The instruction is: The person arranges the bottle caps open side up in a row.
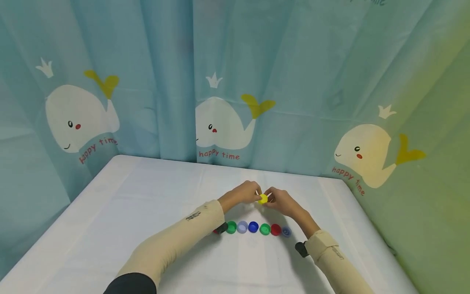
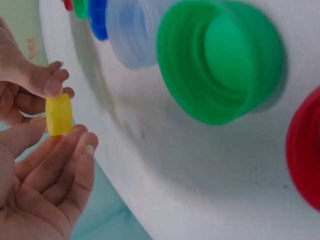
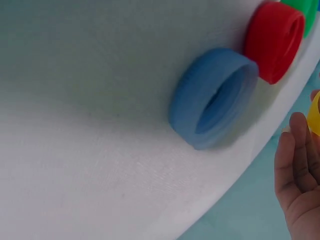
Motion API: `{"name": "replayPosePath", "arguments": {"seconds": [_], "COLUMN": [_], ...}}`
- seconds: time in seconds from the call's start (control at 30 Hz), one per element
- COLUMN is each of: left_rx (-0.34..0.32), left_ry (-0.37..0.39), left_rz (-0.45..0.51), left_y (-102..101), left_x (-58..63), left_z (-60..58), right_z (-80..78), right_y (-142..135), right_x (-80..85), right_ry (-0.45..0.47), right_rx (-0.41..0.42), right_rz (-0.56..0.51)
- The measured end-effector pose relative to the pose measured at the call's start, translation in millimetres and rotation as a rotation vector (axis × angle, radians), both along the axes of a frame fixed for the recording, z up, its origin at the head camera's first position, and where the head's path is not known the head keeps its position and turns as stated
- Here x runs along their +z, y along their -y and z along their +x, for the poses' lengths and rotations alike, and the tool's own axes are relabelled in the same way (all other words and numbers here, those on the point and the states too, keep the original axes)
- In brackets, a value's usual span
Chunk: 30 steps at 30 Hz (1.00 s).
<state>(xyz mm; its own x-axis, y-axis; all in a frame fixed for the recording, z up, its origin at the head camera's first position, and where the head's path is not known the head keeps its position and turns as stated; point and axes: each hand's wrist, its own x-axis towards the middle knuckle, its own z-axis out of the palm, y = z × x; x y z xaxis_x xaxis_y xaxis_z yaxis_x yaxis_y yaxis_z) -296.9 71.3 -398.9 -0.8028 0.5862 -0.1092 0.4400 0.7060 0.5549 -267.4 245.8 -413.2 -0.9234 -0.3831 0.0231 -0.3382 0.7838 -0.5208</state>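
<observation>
A small yellow bottle cap point(image 1: 262, 199) is held above the white table between both hands' fingertips. My left hand point(image 1: 247, 192) grips it from the left, thumb on one side and fingers under it in the left wrist view. My right hand point(image 1: 282, 201) pinches it from the other side, its thumb pressing on the cap's edge. In the right wrist view the yellow cap point(image 3: 314, 116) is cut off by the frame edge, beside the right hand's fingers point(image 3: 299, 150).
Nearer me, a row of caps lies on the table point(image 1: 176, 179): red point(image 2: 307, 150), green point(image 2: 240, 60), clear point(image 1: 242, 227), dark blue point(image 1: 253, 227), green point(image 1: 265, 229), red point(image 1: 276, 229) and light blue point(image 3: 210, 100). The left wrist camera partly covers the leftmost red one. A whale-print curtain point(image 1: 293, 81) hangs behind.
</observation>
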Motion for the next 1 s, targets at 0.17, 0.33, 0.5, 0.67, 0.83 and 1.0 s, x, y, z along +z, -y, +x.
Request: {"name": "replayPosePath", "arguments": {"seconds": [0.17,0.33,0.5,0.67,0.83,1.0], "left_rx": [0.041,0.086,0.088,0.070,0.046,0.040], "left_ry": [0.052,0.096,0.081,0.017,-0.039,-0.006], "left_rz": [0.163,0.317,0.405,0.433,0.448,0.467], "left_y": [6,11,12,11,13,15], "left_x": [3.8,4.8,4.7,4.9,6.7,6.9], "left_z": [6.6,16.4,27.2,39.8,53.1,60.9], "right_z": [7.9,17.2,23.9,31.2,40.5,47.7], "right_y": [-3,-4,-10,-16,-17,-17], "right_x": [5.9,11.1,14.0,17.2,19.4,19.2], "right_ry": [-0.029,-0.048,-0.067,-0.044,-0.060,-0.090], "right_rx": [0.053,0.077,0.095,0.095,0.099,0.090], "right_rz": [-0.070,-0.123,-0.197,-0.232,-0.249,-0.251]}}
